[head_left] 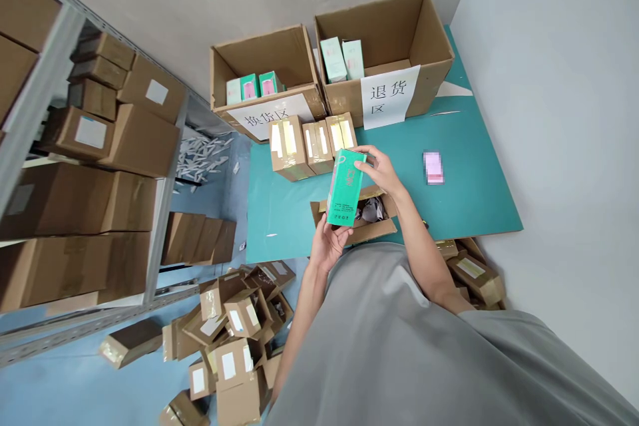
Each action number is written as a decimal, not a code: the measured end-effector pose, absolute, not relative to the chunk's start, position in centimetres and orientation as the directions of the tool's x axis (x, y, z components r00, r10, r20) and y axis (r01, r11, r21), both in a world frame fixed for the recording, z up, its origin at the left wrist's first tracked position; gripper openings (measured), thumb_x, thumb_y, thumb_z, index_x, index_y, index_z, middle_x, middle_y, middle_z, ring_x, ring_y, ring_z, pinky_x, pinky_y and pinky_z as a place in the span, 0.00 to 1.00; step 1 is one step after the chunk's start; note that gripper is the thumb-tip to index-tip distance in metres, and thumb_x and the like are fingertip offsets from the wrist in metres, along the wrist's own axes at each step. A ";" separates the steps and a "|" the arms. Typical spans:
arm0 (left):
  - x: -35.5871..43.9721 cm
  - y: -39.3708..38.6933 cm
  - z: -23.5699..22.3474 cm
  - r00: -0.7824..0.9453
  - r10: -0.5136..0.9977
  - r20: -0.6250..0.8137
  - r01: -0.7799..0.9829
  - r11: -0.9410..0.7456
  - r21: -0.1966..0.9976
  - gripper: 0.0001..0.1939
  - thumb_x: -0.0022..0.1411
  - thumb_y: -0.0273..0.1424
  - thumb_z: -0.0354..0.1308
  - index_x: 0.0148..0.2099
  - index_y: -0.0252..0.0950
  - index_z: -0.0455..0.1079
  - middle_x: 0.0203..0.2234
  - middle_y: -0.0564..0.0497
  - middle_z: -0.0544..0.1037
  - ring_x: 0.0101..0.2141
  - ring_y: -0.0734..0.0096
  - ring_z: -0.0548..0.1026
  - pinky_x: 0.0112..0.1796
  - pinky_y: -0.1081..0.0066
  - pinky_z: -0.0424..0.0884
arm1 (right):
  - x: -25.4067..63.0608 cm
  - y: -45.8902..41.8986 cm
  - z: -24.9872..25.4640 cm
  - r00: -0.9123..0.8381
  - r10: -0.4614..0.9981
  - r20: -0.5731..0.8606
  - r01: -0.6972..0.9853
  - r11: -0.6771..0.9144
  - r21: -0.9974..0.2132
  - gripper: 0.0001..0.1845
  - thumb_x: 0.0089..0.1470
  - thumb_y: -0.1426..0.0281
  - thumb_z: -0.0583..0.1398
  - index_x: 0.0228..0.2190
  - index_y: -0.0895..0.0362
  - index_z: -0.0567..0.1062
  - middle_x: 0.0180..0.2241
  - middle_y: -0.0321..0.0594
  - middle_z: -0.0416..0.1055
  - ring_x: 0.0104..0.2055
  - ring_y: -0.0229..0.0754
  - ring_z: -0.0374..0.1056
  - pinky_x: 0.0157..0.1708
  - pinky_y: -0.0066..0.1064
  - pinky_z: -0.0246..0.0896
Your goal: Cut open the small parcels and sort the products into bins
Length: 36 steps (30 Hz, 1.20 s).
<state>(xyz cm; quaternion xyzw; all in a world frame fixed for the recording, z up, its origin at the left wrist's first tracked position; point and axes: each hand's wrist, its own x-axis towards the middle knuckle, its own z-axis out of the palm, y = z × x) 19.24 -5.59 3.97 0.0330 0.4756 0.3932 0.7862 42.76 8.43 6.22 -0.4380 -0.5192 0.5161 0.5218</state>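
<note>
A green product box (345, 190) with small print is held tilted between my two hands. My left hand (329, 243) grips its lower end from below. At its upper right corner, my right hand (379, 170) has fingers and thumb closed on it. Beneath the green box, an opened cardboard carton (372, 231) lies on the teal table (464, 180), with crumpled grey packing paper (372, 211) inside. Just beyond stand three taped brown cartons, the nearest of them (289, 163) at the left.
Two large open cardboard boxes with paper signs, a left one (219, 80) and a right one (434, 66), hold green and pale product boxes. A blurred pink item (434, 168) lies to the right. Shelves of cartons (134, 140) line the left; discarded cartons (234, 319) are heaped on the floor.
</note>
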 end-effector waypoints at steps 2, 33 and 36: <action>19.2 -5.5 3.8 0.234 0.640 -0.732 -0.587 0.693 0.418 0.28 0.77 0.52 0.65 0.65 0.35 0.77 0.47 0.37 0.89 0.46 0.56 0.90 0.48 0.66 0.88 | 42.8 8.4 5.9 -0.053 0.995 0.082 -0.072 0.078 -0.994 0.32 0.55 0.39 0.73 0.50 0.47 0.83 0.59 0.46 0.79 0.62 0.58 0.75 0.64 0.50 0.75; 20.2 -5.6 4.5 0.142 0.620 -0.771 -0.678 0.629 0.380 0.21 0.84 0.42 0.57 0.65 0.31 0.74 0.49 0.38 0.88 0.49 0.61 0.90 0.52 0.69 0.87 | 42.8 8.4 3.9 -0.097 0.985 0.146 -0.086 0.138 -0.987 0.29 0.58 0.43 0.74 0.49 0.51 0.86 0.55 0.47 0.79 0.58 0.54 0.77 0.60 0.48 0.77; 20.1 -5.7 4.0 0.121 0.690 -0.714 -0.666 0.590 0.457 0.20 0.79 0.44 0.67 0.64 0.38 0.76 0.53 0.43 0.88 0.54 0.63 0.88 0.59 0.67 0.84 | 42.6 8.5 3.4 -0.087 0.984 0.153 -0.050 0.150 -0.987 0.28 0.59 0.43 0.74 0.49 0.52 0.86 0.55 0.48 0.78 0.58 0.55 0.77 0.61 0.49 0.77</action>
